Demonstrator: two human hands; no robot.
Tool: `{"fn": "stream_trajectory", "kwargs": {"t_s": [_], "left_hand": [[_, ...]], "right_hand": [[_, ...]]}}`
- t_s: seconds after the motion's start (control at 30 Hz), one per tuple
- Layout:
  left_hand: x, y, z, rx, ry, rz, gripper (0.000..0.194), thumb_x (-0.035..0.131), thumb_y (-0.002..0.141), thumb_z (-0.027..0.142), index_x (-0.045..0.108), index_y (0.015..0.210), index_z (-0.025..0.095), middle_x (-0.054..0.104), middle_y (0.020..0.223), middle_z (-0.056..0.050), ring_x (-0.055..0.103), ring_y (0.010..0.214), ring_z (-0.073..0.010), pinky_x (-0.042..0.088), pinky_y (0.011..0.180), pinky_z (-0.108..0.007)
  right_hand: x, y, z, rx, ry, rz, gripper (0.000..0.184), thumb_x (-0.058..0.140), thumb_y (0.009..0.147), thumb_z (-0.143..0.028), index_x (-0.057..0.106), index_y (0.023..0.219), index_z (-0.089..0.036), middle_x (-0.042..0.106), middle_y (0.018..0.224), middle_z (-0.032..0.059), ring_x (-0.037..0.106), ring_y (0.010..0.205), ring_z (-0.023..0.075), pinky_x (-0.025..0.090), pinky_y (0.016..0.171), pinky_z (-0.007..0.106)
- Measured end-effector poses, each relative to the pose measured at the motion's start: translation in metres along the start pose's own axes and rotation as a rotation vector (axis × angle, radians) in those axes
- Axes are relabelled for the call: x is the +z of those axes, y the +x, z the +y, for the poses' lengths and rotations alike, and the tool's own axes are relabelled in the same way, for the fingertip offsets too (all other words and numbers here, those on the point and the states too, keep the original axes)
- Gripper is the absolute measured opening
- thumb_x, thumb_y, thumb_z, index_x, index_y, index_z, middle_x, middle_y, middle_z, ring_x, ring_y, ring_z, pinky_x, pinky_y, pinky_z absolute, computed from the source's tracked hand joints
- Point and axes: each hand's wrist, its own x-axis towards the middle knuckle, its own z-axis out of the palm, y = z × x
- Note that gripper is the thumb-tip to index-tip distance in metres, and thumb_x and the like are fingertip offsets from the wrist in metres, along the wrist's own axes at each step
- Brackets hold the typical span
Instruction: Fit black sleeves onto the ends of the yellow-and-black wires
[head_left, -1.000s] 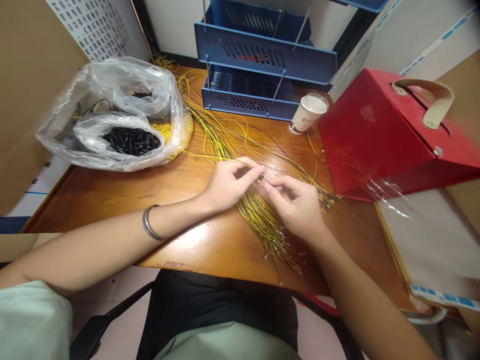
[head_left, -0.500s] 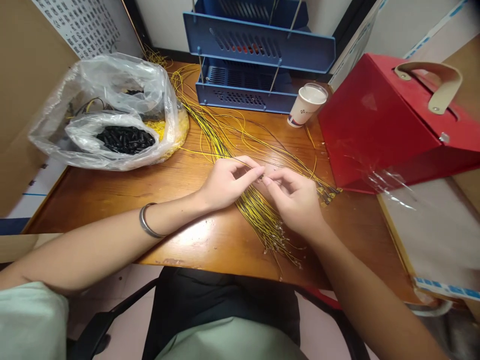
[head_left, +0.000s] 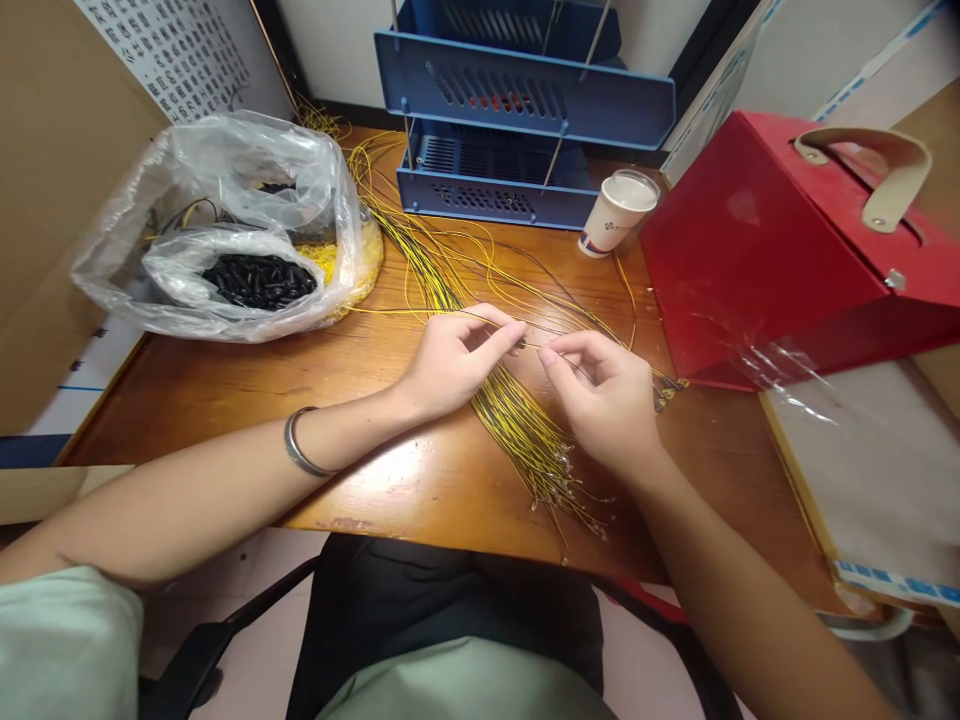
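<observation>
Pinched between thumb and forefinger of my left hand [head_left: 465, 355] is a thin wire with a small dark piece [head_left: 521, 344] at the fingertips. A short stretch of yellow wire [head_left: 534, 346] spans the gap to my right hand [head_left: 604, 390], whose thumb and forefinger are closed on it. Under and between both hands runs a thick bundle of yellow and black wires [head_left: 517, 425], its ends fanned out towards the table's front edge. Several more wires lie behind the hands, ending in dark and yellow tips [head_left: 667, 390] right of my right hand.
A clear plastic bag [head_left: 105, 270] with small black sleeve-like parts [head_left: 259, 281] stands left on the wooden table [head_left: 225, 400]. At the back is a blue tiered tray [head_left: 525, 85]. A paper cup [head_left: 616, 215] and a red box [head_left: 750, 230] with a handle stand right.
My right hand has moved a little to the right, away from my left hand. A stretch of yellow wire now shows between the fingertips. The view has shifted slightly.
</observation>
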Motion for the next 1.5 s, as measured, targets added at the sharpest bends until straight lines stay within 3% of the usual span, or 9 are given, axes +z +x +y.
{"fn": "stream_trajectory", "kwargs": {"t_s": [0.5,0.8,1.07,1.5], "left_hand": [[0.0,-0.001,0.004,0.015,0.015,-0.049,0.019,0.066,0.092,0.029,0.073,0.082,0.015,0.075,0.084,-0.004,0.068,0.079,-0.0109,0.053,0.073,-0.022],[0.001,0.004,0.0,-0.065,-0.044,0.106,0.027,0.069,0.089,0.04,0.07,0.079,0.014,0.071,0.073,-0.003,0.057,0.054,-0.0071,0.047,0.052,-0.02],[-0.001,0.011,0.0,-0.076,-0.077,0.192,0.034,0.071,0.087,0.046,0.071,0.077,0.014,0.069,0.071,-0.002,0.054,0.047,-0.0052,0.045,0.045,-0.018],[-0.001,0.008,0.0,-0.084,-0.084,0.174,0.028,0.07,0.089,0.037,0.071,0.079,0.012,0.069,0.069,-0.002,0.056,0.047,-0.0039,0.046,0.046,-0.014]], "right_hand": [[0.0,-0.001,-0.002,-0.015,0.016,-0.03,0.013,0.063,0.088,-0.027,0.07,0.083,-0.017,0.054,0.059,-0.0038,0.039,0.049,0.0076,0.033,0.051,0.024],[-0.003,0.005,0.002,0.055,-0.022,-0.149,0.019,0.066,0.086,-0.035,0.068,0.09,-0.017,0.061,0.064,-0.0015,0.051,0.054,0.0101,0.04,0.054,0.024],[-0.004,0.004,0.003,-0.024,-0.119,-0.207,0.022,0.057,0.094,-0.035,0.069,0.089,-0.018,0.05,0.056,-0.0046,0.04,0.049,0.0085,0.031,0.051,0.026],[-0.005,0.006,0.003,-0.051,-0.156,-0.219,0.028,0.05,0.098,-0.033,0.068,0.084,-0.017,0.064,0.07,0.0002,0.053,0.063,0.0119,0.036,0.063,0.027]]}}
